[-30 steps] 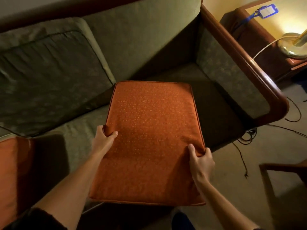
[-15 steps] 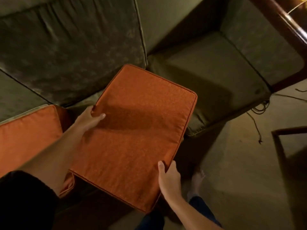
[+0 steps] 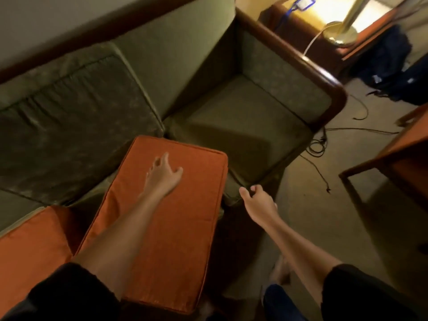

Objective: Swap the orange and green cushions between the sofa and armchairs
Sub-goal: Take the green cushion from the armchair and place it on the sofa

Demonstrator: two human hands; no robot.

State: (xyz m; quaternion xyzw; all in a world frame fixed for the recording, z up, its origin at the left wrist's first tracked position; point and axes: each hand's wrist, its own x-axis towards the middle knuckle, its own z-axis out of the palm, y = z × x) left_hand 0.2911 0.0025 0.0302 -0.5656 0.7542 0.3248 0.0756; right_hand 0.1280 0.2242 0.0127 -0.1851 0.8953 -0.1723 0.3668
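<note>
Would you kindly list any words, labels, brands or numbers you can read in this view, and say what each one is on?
None can be read.
Blue badge holder on the side table: its card is too blurred to read.
Dark bags on the floor: small pale tags, too small to read.
Orange cushion: no text.

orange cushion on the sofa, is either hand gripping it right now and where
Nothing is held. The left hand is open above the orange cushion, fingers spread, and the right hand is loosely curled beside its right edge, gripping nothing.
</note>
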